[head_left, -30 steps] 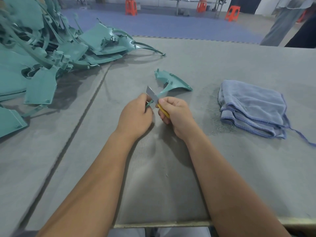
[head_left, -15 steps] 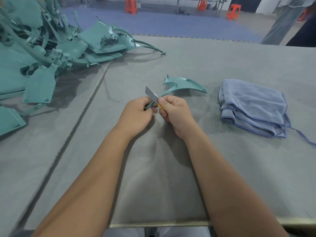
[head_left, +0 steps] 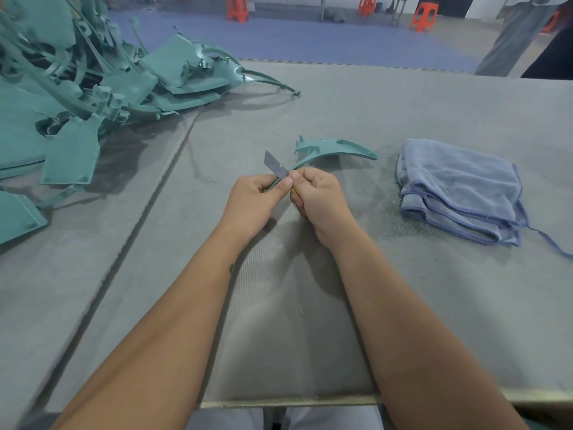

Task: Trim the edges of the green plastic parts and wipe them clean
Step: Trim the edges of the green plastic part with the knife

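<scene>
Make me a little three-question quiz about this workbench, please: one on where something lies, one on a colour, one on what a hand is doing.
1. Where does the folded cloth lie?
A. right of the hands
B. on the pile of parts
C. under the hands

2. What colour is the pile of plastic parts?
A. orange
B. green
C. white

3. What is the right hand doing?
A. lying flat on the table
B. wiping with the cloth
C. gripping a knife

Answers:
1 A: the cloth sits on the table to the right of both hands.
2 B: the pile of plastic parts is green.
3 C: the right hand holds a knife against the green part, which the left hand grips.
</scene>
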Tool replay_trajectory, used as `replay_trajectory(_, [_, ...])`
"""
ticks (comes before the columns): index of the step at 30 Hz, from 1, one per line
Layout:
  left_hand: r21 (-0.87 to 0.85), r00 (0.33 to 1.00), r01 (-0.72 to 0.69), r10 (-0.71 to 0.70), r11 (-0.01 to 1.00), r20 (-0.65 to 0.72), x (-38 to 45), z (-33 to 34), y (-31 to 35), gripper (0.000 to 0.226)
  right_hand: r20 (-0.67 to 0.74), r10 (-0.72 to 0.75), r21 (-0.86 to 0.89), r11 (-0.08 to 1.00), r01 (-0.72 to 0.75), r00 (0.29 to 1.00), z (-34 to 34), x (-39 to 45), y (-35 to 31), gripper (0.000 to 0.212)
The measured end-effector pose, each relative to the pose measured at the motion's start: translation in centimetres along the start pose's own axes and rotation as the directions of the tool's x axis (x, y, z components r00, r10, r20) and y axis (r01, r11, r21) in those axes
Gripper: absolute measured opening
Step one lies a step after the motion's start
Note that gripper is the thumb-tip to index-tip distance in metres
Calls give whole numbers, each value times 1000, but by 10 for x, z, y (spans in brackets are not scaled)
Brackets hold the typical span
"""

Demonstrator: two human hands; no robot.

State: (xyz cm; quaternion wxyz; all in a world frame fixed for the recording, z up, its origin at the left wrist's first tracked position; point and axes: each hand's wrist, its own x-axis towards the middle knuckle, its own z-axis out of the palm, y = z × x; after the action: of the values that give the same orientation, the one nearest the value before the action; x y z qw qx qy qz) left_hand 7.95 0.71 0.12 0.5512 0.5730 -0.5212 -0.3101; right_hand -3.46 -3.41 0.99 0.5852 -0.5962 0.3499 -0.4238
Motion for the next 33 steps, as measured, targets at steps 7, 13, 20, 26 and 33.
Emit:
replay_trajectory(7, [17,998,-39,40,999,-50,-1,4,-1,36,-59,-25,34,999,27,998,2,1,3,32])
replay_trajectory(13, [51,996,-32,36,998,-85,2,7,-5,20,-107,-29,85,996,39,994,0,6,8,34])
replay_trajectory(20, [103,983,28,-9,994,-182,1,2,-11,27,-306,110,369,930,11,946,-16,18,9,30])
replay_trajectory(26, [566,979,30,90,824,-183,0,-11,-7,36,-212,137,379,924,-47,968,-20,17,11,26])
replay_trajectory(33, [730,946,-170,317,662,-67,4,-5,-3,33,-128,91,255,965,-56,988,-16,16,11,25])
